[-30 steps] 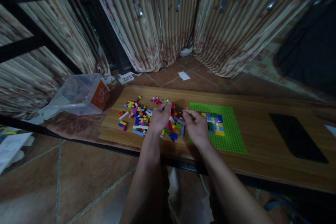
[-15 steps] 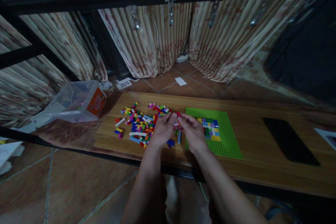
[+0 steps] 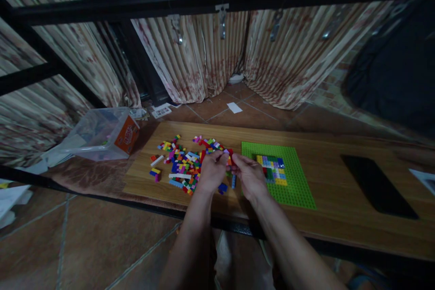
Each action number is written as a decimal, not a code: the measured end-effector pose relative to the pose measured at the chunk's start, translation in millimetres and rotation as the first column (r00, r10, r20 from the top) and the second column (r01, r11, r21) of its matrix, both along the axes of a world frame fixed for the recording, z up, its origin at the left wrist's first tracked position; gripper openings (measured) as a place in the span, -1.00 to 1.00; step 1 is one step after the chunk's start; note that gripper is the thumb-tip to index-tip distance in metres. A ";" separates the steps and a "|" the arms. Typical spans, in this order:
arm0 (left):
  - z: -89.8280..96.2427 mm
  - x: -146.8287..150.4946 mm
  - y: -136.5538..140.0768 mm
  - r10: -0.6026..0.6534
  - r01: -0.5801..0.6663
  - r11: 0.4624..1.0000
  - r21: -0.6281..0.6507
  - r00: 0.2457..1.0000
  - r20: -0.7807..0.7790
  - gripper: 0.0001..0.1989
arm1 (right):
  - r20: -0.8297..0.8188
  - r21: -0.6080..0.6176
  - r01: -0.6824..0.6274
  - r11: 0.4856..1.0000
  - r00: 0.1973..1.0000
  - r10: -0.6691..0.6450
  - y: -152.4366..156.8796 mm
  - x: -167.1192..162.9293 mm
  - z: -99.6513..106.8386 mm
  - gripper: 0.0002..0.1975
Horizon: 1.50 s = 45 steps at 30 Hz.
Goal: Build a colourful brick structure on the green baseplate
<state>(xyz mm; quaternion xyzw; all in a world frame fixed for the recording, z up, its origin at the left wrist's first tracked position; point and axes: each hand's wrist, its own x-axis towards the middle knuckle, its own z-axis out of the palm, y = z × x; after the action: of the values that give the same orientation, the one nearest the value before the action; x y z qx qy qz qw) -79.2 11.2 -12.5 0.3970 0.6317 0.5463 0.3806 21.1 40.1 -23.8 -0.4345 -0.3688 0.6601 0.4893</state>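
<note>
My left hand (image 3: 213,173) and my right hand (image 3: 250,175) meet above the wooden board, fingertips pinched together. Between them is a small red toy brick (image 3: 230,152), mostly covered by the fingers; whether other bricks are joined to it I cannot tell. Close to my left hand spreads a pile of loose multicoloured toy bricks (image 3: 185,161). By my right hand lies a green studded baseplate (image 3: 299,186), bearing a block of yellow, blue, white and green bricks (image 3: 272,167). A light blue brick strip (image 3: 233,181) and a dark blue brick (image 3: 222,188) lie just below the hands.
A clear plastic box (image 3: 95,131) with an orange label stands left of the wooden board (image 3: 326,181). On the board's right lies a flat black panel (image 3: 377,186). A black metal bar (image 3: 197,0) with hanging hooks crosses the view ahead, in front of striped curtains (image 3: 190,63).
The view has tilted slightly, so everything sits a little lower. Both hands stay together around the red brick, with the fingers shifted slightly.
</note>
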 end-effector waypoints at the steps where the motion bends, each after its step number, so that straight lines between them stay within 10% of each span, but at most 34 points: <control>1: -1.3 -3.2 0.1 0.017 -0.018 1.000 -0.008 1.000 -0.026 -0.79 | 0.057 0.033 0.005 0.999 0.998 -0.007 0.9 0.4 -1.8 -0.63; 7: -6.3 -25.0 -2.9 0.045 -0.055 0.998 -0.035 0.966 -0.253 -0.75 | 0.591 0.401 -0.198 0.894 0.802 -0.088 3.2 4.8 -10.4 -0.81; 13: 1.2 -29.3 -7.7 0.002 -0.038 0.995 -0.090 0.927 -0.376 -0.81 | 0.743 0.424 -0.338 0.840 0.660 -0.110 1.7 6.3 -9.8 -0.75; 21: 8.8 -31.9 -12.1 0.091 -0.131 0.985 -0.110 0.947 -0.309 -0.82 | 0.737 0.428 -0.306 0.850 0.663 -0.133 8.2 25.4 -5.0 -0.78; 29: 9.2 -23.0 -9.2 0.033 -0.027 0.997 -0.071 0.996 0.083 -0.75 | 0.396 0.341 -0.317 0.885 0.902 0.170 -2.2 9.6 -5.6 -0.67; 45: 23.2 -11.9 -15.6 -0.038 0.068 0.990 -0.123 0.973 0.228 -0.75 | 0.513 0.480 -0.384 0.789 0.852 0.103 -4.4 16.7 6.5 -0.78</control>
<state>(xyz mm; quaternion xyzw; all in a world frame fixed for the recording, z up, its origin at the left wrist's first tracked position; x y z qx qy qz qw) -91.1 -4.4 10.7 0.3236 0.6079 0.5351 0.4892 37.8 35.7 -17.3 -0.3604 -0.7069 0.4572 0.4017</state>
